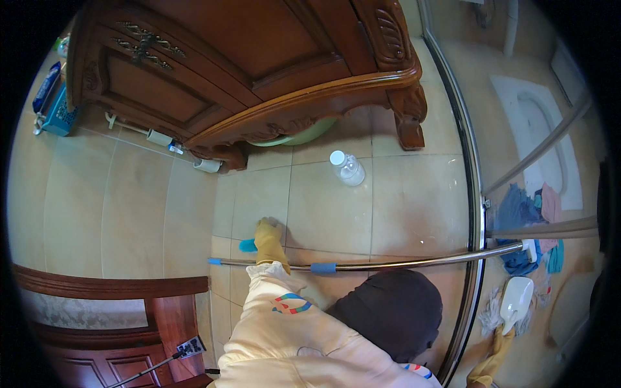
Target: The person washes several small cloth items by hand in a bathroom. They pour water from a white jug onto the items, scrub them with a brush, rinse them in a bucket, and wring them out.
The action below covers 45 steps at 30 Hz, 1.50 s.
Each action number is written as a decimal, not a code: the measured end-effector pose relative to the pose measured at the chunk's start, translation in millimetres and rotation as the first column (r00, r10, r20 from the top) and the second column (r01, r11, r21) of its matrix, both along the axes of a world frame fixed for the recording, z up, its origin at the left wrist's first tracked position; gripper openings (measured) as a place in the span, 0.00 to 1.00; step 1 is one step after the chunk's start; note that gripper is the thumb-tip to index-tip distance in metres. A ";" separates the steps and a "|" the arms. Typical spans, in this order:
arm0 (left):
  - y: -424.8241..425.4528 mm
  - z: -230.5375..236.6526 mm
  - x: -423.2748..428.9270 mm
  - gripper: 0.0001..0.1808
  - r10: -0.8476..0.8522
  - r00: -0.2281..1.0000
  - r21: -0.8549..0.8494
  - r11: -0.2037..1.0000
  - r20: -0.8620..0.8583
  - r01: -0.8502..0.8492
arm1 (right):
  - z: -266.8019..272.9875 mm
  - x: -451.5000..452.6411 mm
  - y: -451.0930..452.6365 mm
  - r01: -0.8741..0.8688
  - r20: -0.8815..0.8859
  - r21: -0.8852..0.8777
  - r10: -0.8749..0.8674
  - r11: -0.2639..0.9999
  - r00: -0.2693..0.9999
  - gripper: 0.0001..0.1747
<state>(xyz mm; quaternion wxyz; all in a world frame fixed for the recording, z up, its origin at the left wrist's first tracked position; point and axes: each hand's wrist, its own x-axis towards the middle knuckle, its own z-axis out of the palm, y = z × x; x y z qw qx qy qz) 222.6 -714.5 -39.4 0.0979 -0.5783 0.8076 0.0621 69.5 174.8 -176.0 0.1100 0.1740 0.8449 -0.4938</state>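
Note:
My left hand (268, 240), in a yellow rubber glove, is low over the tiled floor. A small blue thing (247, 246) shows beside it; whether the hand holds it is unclear. At lower right, beyond the metal door track, my right hand (504, 334), also gloved in yellow, is shut on the handle of a white plastic scoop (516, 297). Grey mop strings (490, 313) show around the scoop. A metal pole (417, 263) with blue bands runs across the view near my left forearm. A clear bottle with a white cap (350, 169) stands on the tiles.
A carved wooden cabinet (218, 104) stands ahead, with a green basin (310, 134) beneath. The metal door track (473, 169) and glass lie right. Beyond are a white squat toilet (529, 121) and crumpled cloths (516, 208). A blue basket (60, 116) is far left.

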 end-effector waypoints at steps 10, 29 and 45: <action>-4.7 -5.0 93.6 0.30 0.270 0.959 -0.094 0.956 -0.086 -0.277 | 27.3 -3.5 -0.9 -0.004 0.186 0.003 0.004 1.000 0.982 0.20; 189.5 29.3 -223.5 0.16 -0.987 0.090 -0.098 0.103 -0.135 0.990 | 48.7 5.4 -44.5 0.176 0.109 -0.163 -0.160 0.971 0.981 0.19; -65.1 -66.4 -150.9 0.19 -0.526 0.434 0.251 0.799 0.731 0.546 | -0.5 28.0 1.2 0.207 0.034 -0.308 -0.207 0.928 0.978 0.13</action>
